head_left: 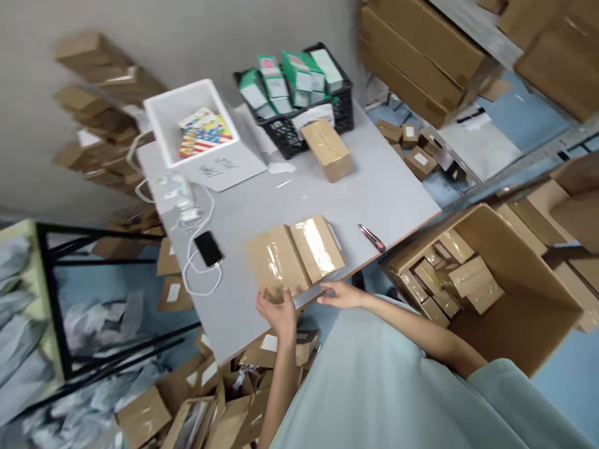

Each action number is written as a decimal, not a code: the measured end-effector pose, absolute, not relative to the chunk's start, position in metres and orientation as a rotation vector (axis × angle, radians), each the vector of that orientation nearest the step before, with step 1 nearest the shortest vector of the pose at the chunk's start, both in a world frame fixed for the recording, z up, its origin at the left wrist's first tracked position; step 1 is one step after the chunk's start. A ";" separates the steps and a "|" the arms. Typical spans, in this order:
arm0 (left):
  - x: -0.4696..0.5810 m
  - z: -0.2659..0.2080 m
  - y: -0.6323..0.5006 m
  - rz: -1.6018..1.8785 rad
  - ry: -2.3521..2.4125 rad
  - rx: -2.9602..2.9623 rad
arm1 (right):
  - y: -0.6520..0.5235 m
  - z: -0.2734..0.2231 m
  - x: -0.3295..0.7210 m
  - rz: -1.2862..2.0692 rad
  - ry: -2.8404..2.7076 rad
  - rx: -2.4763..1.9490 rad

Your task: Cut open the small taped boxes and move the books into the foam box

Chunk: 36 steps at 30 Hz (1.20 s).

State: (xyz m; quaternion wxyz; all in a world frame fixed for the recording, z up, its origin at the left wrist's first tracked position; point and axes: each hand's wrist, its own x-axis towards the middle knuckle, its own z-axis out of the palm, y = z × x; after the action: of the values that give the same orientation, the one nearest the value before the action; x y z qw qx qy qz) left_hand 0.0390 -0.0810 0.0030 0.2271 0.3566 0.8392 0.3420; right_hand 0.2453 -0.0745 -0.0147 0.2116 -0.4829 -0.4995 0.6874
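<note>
Two brown cardboard boxes sealed with shiny tape lie side by side near the front edge of the grey table. My left hand (279,313) grips the near end of the left cardboard box (270,254), thumb and fingers apart on its edge; that box is slightly blurred. My right hand (344,295) is at the table edge, just below the right cardboard box (318,244). Its fingers are stretched out and hold nothing. A red and black utility knife (371,238) lies to the right of the boxes.
On the table (243,206) are a phone (208,248) with a white cable, a white foam box (224,165), a black crate (344,106) of green-and-white cartons and another cardboard box (327,149). A large carton (524,274) holding small boxes stands at right. Cardboard is piled below.
</note>
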 end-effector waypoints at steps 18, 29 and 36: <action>0.403 -0.050 -0.071 0.027 0.821 2.209 | -0.341 -0.082 0.543 1.014 0.093 -1.912; 0.573 -0.163 -0.164 -0.288 0.541 2.079 | -0.387 -0.212 0.665 0.837 0.567 -1.965; 0.660 -0.288 -0.181 -0.555 0.775 1.736 | -0.388 -0.328 0.725 0.803 0.494 -1.919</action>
State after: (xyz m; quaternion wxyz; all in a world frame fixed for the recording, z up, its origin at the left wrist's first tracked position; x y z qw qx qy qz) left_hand 0.6598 -0.1815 -0.2875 0.5483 0.7330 0.3273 -0.2345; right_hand 0.7247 -0.3885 -0.3281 0.4811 -0.7868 0.2026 0.3293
